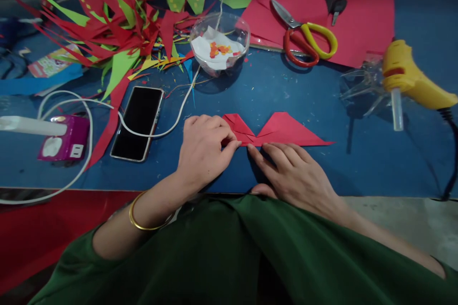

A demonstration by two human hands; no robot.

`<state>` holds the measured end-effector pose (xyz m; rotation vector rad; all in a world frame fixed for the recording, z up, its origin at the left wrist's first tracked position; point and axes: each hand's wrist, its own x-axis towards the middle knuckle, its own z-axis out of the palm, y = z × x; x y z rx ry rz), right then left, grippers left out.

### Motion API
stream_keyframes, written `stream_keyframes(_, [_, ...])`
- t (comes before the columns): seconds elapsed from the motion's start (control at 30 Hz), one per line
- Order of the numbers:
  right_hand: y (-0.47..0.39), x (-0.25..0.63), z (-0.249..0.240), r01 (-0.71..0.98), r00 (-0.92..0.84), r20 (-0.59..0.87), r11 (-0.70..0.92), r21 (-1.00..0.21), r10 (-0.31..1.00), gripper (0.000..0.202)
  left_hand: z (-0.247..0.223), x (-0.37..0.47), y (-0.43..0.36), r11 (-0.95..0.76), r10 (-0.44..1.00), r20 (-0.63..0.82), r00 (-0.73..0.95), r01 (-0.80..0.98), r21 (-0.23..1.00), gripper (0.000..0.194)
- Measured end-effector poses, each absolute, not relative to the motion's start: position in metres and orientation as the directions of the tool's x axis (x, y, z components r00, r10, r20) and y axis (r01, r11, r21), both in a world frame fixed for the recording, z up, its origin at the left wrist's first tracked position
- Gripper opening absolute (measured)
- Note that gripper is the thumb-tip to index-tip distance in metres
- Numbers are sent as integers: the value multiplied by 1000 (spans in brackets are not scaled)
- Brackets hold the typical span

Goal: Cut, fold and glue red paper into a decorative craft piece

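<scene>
A folded piece of red paper (286,129) lies on the blue table near its front edge, with a V-shaped notch at its top middle and a pointed right end. My left hand (207,147) covers its left end, thumb and curled forefinger closed on the lower edge. My right hand (291,169) rests palm down, its fingertips spread a little along the bottom edge of the paper, its thumb at the table's edge.
Ahead stands a clear bowl (243,40) with orange scraps. Scissors (304,38) lie on red sheets (372,24). A yellow glue gun (408,76) is at right; a phone (138,121), white cable and purple box (66,140) are at left. Cut paper strips (118,33) lie behind.
</scene>
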<state>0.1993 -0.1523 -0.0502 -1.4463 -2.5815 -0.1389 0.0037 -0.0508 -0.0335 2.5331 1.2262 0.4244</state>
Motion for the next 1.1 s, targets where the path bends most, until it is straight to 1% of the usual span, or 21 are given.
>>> stream_keyframes(0.2, [-147,192,-48,854,-516,176,518,35,839,77,-35,2,-50,-589,796,141,589,699,405,18])
stream_keyframes(0.37, [-146,190,-50,860,-506,190,509,35,841,75,-34,-7,-50,-580,805,152,574,707,405,20])
stream_keyframes(0.63, [-147,192,-51,860,-506,203,509,45,838,77,-33,-27,-44,-548,824,135,551,712,439,16])
stream_keyframes(0.87, [-147,192,-51,858,-512,215,510,71,832,74,-33,-43,-41,-505,852,150,501,716,481,16])
stream_keyframes(1.1, [-146,191,-49,842,-540,152,529,109,828,75,-34,-43,-46,-487,867,169,469,723,490,14])
